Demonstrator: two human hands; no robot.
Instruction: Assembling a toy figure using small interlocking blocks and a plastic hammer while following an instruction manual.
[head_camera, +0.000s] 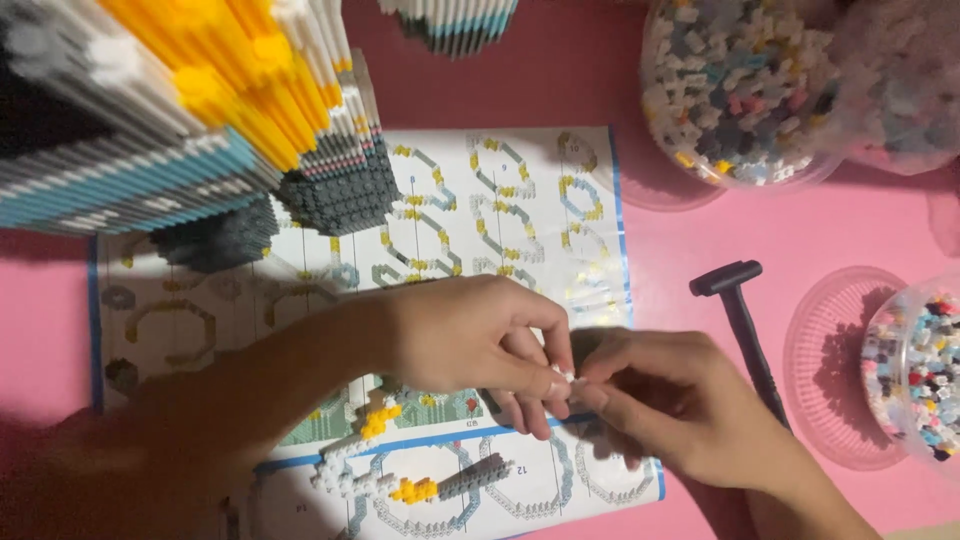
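My left hand (470, 335) and my right hand (670, 410) meet fingertip to fingertip over a printed instruction sheet (500, 200). Together they pinch a tiny white brick piece (566, 376) between thumbs and forefingers. Just below the left hand lies a small flat assembly of white, yellow and grey micro bricks (400, 475) on the sheet. A tall layered model of white, blue, grey and yellow bricks (170, 110) rises at the upper left, partly over the sheet.
A small black hammer-shaped tool (745, 320) lies on the pink tabletop (700, 240) right of the sheet. Clear tubs of mixed small bricks stand at the upper right (740, 90) and right edge (920, 370), with a clear lid (830, 360) beside the latter.
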